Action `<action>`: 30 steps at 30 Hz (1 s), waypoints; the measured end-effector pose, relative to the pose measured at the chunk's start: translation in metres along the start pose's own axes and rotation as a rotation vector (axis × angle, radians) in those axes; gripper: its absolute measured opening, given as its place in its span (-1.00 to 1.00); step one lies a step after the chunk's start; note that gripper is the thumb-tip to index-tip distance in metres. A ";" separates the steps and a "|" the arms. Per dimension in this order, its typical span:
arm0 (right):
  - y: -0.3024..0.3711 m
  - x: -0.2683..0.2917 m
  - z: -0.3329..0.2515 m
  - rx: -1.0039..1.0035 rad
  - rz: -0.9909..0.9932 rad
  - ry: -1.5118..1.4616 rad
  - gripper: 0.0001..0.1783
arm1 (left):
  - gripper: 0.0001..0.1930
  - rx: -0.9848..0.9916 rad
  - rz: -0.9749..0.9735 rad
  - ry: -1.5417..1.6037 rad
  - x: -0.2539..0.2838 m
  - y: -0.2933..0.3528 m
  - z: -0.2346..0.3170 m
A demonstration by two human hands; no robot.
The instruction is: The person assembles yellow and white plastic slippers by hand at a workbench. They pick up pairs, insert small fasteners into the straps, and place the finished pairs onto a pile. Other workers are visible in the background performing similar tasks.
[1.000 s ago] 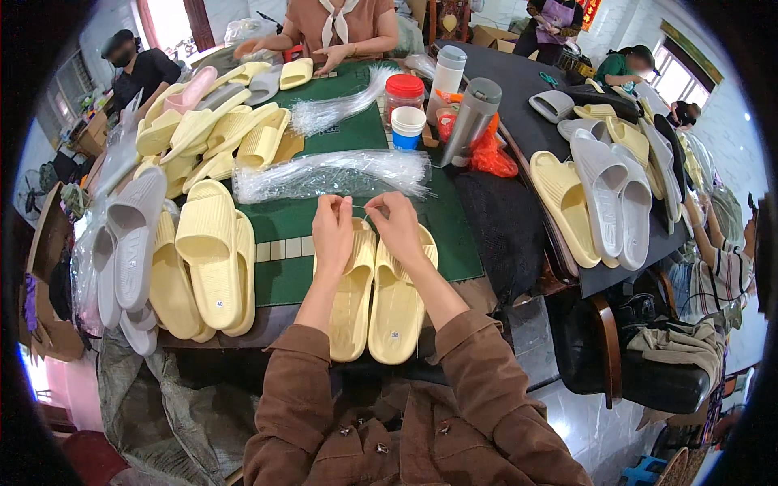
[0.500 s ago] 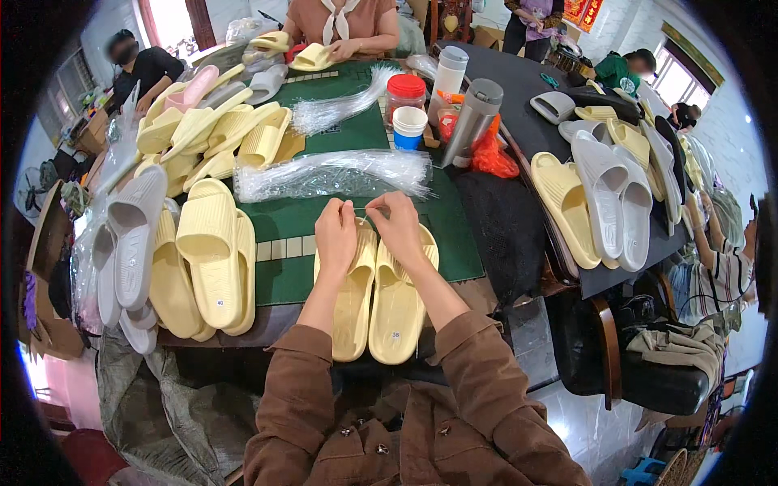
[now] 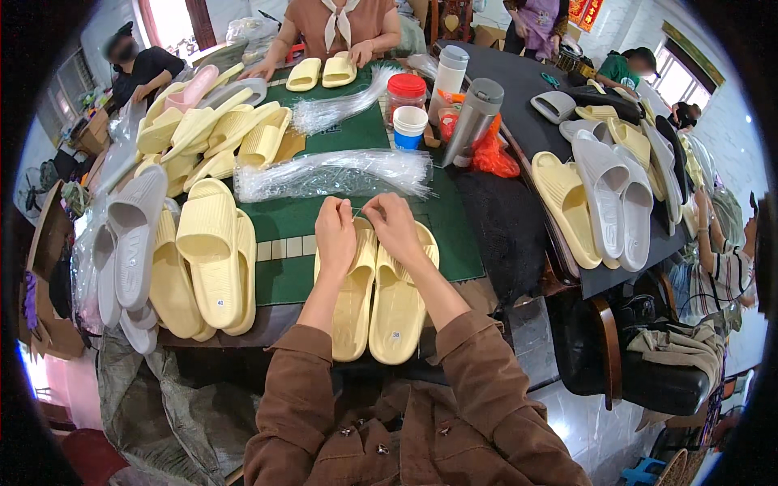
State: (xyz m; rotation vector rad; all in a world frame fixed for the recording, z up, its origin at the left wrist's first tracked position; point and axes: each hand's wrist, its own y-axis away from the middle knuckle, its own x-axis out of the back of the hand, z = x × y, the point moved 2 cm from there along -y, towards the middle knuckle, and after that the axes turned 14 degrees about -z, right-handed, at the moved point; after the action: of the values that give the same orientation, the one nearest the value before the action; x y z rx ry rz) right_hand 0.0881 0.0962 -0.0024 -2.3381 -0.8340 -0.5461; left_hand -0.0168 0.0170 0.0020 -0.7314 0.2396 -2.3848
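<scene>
Two pale yellow slide sandals, the left slipper [image 3: 348,324] and the right slipper [image 3: 397,316], lie side by side at the table's near edge, toes pointing away from me. Above their toe ends, my left hand [image 3: 335,235] and my right hand [image 3: 393,231] are both closed in a pinch. A thin clear plastic tie runs between the fingertips; its ends are too fine to follow. Just beyond my hands, a bundle of clear plastic ties [image 3: 332,174] lies across the green mat [image 3: 284,283].
Yellow slippers [image 3: 212,243] and grey slippers [image 3: 134,235] stand stacked at left. A second tie bundle [image 3: 340,101], a red-lidded jar [image 3: 405,93], paper cups [image 3: 409,125] and a steel flask [image 3: 476,121] stand farther back. Opposite sits a co-worker [image 3: 340,28]; more slippers [image 3: 600,186] lie right.
My hands stay nearly in place, the right one shifting slightly left with the tie. Across the table, the co-worker has set a pair of yellow slippers down side by side.
</scene>
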 end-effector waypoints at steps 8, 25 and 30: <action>0.000 0.002 0.001 0.042 0.088 -0.052 -0.95 | -0.74 0.072 0.004 0.080 0.002 -0.001 -0.003; 0.002 0.007 -0.003 -0.017 0.067 -0.021 -0.94 | -0.81 -0.044 -0.045 -0.060 -0.002 0.000 0.002; 0.000 0.007 0.001 -0.050 0.096 -0.066 -0.94 | -0.83 -0.078 0.038 -0.076 -0.003 0.000 -0.001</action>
State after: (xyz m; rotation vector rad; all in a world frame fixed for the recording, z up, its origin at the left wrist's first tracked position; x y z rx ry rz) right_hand 0.0932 0.0995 0.0006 -2.4392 -0.7413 -0.4566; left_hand -0.0154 0.0188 0.0001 -0.8438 0.3128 -2.3179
